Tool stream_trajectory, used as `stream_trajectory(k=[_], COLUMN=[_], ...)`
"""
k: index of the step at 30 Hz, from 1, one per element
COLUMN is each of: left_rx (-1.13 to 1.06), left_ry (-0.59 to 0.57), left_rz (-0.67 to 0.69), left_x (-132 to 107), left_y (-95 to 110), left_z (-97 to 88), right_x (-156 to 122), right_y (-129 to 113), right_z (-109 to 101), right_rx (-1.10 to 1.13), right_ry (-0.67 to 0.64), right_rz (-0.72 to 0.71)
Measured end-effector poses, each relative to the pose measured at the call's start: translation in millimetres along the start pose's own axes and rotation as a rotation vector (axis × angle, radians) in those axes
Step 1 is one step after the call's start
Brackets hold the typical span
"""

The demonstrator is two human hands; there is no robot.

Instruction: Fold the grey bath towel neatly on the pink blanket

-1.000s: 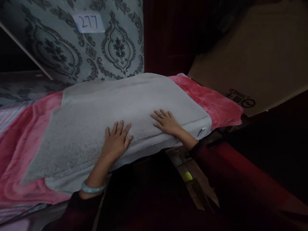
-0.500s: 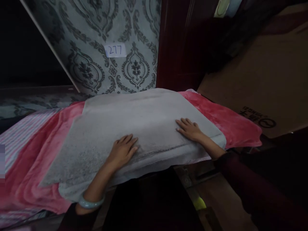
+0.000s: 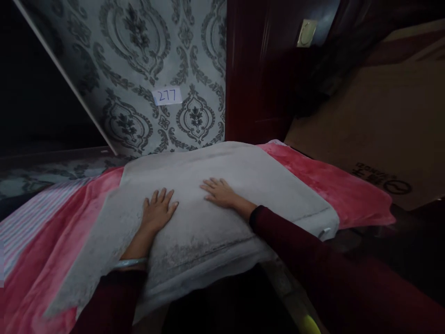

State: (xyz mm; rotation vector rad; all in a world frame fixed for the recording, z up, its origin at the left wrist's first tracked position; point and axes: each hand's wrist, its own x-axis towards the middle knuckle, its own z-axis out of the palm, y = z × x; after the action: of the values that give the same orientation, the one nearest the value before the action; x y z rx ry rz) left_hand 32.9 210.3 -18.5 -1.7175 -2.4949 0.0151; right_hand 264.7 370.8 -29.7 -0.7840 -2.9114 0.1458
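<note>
Dim room, patterned wall (image 3: 149, 51) behind the pink blanket (image 3: 351, 197); the grey cloth (image 3: 201, 222) lies on top of the blanket, left hand (image 3: 157, 212) and right hand (image 3: 221, 193) flat on it, fingers spread, gripping nothing; looks light, soft and floppy, probably not fragile. I'd grab its near edge (image 3: 212, 273), along the blanket's front.
</note>
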Motion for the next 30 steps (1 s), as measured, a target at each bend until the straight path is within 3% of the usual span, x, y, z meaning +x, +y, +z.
stream_trajectory(k=[6,9,11,15,17,20,23,27,30], left_rx=[0.010,-0.008,-0.020,-0.038,-0.034,-0.021,-0.018,-0.039,-0.099], left_ry=[0.032,0.070,0.085,0.069,0.049,0.041,0.049,-0.030,-0.092], left_rz=[-0.010,-0.004,0.002,-0.006,-0.015,-0.015,-0.009,-0.031,0.061], left_x=[5.9,7.0,6.6,5.4,4.2,0.4,-3.8,-2.6,7.5], left_y=[-4.2,-6.4,-7.2,-5.5,-3.1,0.2,0.5,2.6,16.7], left_z=[9.3,13.1,14.0,11.3,8.9,6.0,3.1,-5.7,-11.7], right_x=[-56.2,-92.7,-105.6,-84.5,-55.8,-16.0,-0.4,-5.3,-8.0], right_y=[140.1,185.5,200.0,187.1,161.1,113.6,81.7,76.5,81.9], right_z=[-17.3,-23.8,-29.1,-39.7,-38.6,-26.1,-11.4,-2.7,1.4], right_rx=[-0.099,-0.093,-0.067,-0.070,-0.065,-0.024,-0.033,-0.070,-0.088], right_ry=[0.050,0.074,0.068,0.101,0.129,0.069,0.036,0.055,0.084], right_rz=[0.544,0.769,0.872,0.944,0.802,0.481,0.352,0.356,0.356])
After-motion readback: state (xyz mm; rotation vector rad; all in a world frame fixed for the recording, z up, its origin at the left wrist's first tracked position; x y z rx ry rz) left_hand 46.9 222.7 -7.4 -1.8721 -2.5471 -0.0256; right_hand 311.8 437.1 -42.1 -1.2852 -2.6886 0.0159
